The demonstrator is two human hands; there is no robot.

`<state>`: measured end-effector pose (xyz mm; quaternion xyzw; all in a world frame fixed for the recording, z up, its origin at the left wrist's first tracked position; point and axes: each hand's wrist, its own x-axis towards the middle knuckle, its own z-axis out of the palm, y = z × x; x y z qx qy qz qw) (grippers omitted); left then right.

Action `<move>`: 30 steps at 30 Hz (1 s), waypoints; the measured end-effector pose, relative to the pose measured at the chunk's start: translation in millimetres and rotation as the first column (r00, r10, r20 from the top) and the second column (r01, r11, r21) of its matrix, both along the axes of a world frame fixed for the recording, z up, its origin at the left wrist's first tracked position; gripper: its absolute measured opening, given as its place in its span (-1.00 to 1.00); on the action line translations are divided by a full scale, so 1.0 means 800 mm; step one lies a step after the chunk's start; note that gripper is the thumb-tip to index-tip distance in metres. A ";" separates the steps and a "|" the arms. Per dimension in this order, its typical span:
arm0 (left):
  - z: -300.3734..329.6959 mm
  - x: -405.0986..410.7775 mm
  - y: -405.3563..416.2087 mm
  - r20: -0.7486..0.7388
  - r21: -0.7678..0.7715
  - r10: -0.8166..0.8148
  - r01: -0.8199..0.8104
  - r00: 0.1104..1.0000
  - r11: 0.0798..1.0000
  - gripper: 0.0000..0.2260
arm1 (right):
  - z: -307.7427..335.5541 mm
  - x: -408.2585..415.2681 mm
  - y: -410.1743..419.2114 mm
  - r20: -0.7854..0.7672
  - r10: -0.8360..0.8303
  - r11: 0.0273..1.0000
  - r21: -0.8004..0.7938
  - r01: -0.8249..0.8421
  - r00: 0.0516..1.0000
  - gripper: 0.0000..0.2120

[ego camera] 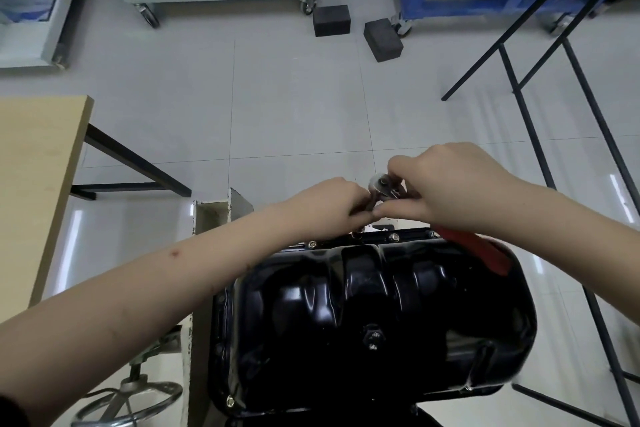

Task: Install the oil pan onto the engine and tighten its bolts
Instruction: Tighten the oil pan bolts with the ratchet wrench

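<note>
At the bottom centre, the black oil pan (374,315) sits on the engine, with bolts (394,237) along its far flange. Just above that flange, the right hand (446,191) grips a ratchet wrench (381,185) with a red handle; the left hand (332,206) pinches the socket part below the ratchet head. On the left stands a wooden table (38,184).

The glossy black stamped-steel oil pan (374,319) sits bottom-up on the engine, its domed, ribbed sump facing the camera. A dark hex drain plug (372,340) stands near the middle of that sump. Small silvery flange bolts show along the pan's rim: two at the far edge (393,237) and (312,244) (both seated in the flange), and one at the near left corner (230,401). The engine beneath is almost wholly hidden.
</note>
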<state>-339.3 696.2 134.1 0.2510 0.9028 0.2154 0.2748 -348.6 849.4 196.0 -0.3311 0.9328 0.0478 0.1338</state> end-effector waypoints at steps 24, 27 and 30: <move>-0.002 0.004 0.001 0.169 0.080 -0.075 0.062 0.983 0.995 -0.70 | -0.004 -0.007 0.001 0.019 0.256 0.954 -0.166 -0.250 0.966 -0.79; 0.000 0.003 -0.004 0.098 0.033 0.009 -0.013 0.995 0.999 -0.68 | -0.003 -0.007 0.002 -0.050 0.129 0.989 -0.062 -0.132 0.990 -0.65; 0.002 0.002 -0.003 -0.049 -0.068 -0.014 0.011 0.999 0.998 -0.65 | -0.005 -0.002 0.000 -0.057 0.074 0.997 -0.026 -0.076 0.996 -0.59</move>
